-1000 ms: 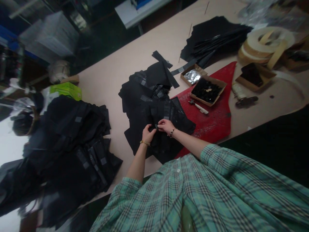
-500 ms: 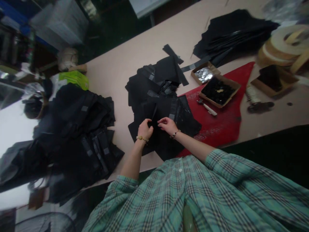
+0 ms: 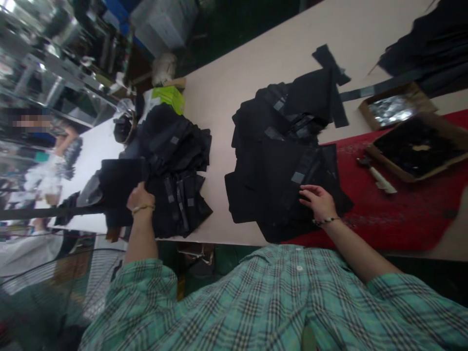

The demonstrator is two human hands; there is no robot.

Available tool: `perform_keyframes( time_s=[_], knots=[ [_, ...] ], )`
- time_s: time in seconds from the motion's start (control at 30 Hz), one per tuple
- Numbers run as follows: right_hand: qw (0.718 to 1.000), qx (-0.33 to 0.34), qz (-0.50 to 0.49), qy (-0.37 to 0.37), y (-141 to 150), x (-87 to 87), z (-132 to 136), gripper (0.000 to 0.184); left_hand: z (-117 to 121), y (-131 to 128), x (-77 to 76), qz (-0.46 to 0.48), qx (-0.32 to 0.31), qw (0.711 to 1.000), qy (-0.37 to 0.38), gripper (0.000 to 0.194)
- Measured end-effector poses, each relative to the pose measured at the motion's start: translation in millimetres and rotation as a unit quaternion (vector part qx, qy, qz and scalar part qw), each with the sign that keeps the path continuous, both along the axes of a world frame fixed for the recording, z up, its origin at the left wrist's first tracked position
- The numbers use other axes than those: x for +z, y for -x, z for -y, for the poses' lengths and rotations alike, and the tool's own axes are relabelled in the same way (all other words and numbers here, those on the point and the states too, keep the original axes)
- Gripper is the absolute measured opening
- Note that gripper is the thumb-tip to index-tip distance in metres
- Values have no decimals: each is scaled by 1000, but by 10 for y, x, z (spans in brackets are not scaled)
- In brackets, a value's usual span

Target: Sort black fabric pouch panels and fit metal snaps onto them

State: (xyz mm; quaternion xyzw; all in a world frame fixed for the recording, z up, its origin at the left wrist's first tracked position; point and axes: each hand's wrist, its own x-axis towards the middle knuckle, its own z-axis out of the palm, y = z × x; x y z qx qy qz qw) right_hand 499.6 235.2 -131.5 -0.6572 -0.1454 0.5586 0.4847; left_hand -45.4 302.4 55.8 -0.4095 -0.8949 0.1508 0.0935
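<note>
My left hand (image 3: 139, 198) is closed on a black fabric piece (image 3: 119, 187) at the near edge of the left pile of black pieces (image 3: 175, 156). My right hand (image 3: 318, 201) rests with fingers spread on the middle pile of black fabric pieces (image 3: 281, 165), which lies partly on a red mat (image 3: 380, 219). Grey patches show on several pieces in both piles.
The long beige table (image 3: 226, 87) carries a cardboard tray of dark bits (image 3: 420, 148), another tray with shiny pieces (image 3: 393, 108), and a small white-handled tool (image 3: 378, 178). More black fabric (image 3: 435, 39) lies far right. A green box (image 3: 168, 97) sits beyond the left pile. A person stands far left.
My left hand left the middle pile and moved to the left pile with a black piece. My right hand opened onto the middle pile. The view swung left.
</note>
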Motion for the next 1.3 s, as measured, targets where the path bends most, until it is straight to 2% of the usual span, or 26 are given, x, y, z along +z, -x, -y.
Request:
perform_keyframes(
  time_s=[0.07,0.1,0.13,0.2,0.27,0.33,0.37,0.43,0.5,0.6,0.7,0.87,1.07,1.3],
  knots=[
    [1000,0,-14,12,20,53,16,25,-13,-224,-410,92,27,993,70,59],
    [1000,1,-23,19,34,83,26,25,-26,-418,-618,127,12,989,76,60],
    [999,1,-33,26,48,113,35,26,-35,-673,-819,157,-27,985,63,57],
    [998,-3,-52,42,77,158,45,26,-17,-1357,-1171,222,-160,962,9,45],
    [996,-8,-71,59,105,175,43,25,69,-2182,-1419,317,-305,898,-7,34],
    [994,-17,-77,70,133,163,36,25,195,-2987,-1555,388,-421,820,13,30],
    [995,-25,-70,73,148,150,35,25,255,-3333,-1590,403,-455,794,25,31],
    [996,-41,-36,72,174,112,37,26,334,-3852,-1623,395,-487,777,50,40],
    [997,-45,6,60,194,64,38,26,359,-4137,-1628,360,-486,794,71,50],
    [995,-45,88,32,212,-14,14,27,346,-4271,-1608,315,-471,819,87,50],
    [986,-44,160,8,237,-84,-43,26,323,-4299,-1566,294,-464,828,107,38],
    [985,-41,167,-3,304,-145,-117,29,258,-4371,-1513,273,-460,834,136,22],
    [978,-82,192,-18,265,-219,-148,33,189,-4424,-1489,280,-453,832,154,25],
    [975,-56,211,-45,204,-214,-178,30,129,-4426,-1523,296,-444,833,150,33]
  ],
)
